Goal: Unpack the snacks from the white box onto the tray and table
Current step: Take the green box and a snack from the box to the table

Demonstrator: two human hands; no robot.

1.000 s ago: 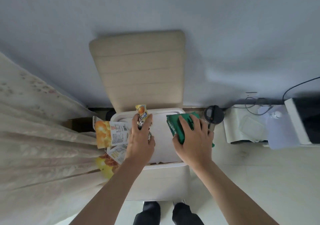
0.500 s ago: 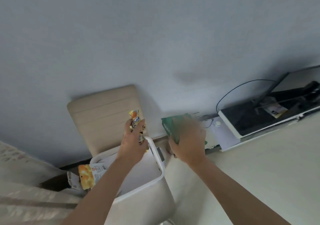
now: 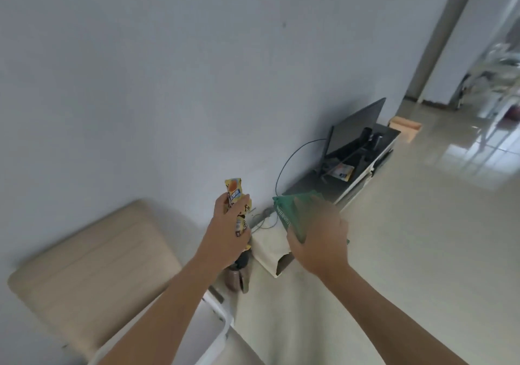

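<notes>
Our view has swung up and right, away from the white box [image 3: 216, 325], with our left hand [image 3: 229, 232] closed around yellow snack bars [image 3: 235, 196] and our right hand [image 3: 319, 239] gripping a green packet [image 3: 292, 210], so both loads look ready for carrying off and setting down.

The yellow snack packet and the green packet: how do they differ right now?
The yellow snack packet is narrow and stands roughly upright in the left hand; the green packet is broad, flat and tilted in the right hand. The yellow one sticks out above the fingers; the green one is partly hidden behind the hand and blurred. Both are held up, clear of the white box.
</notes>
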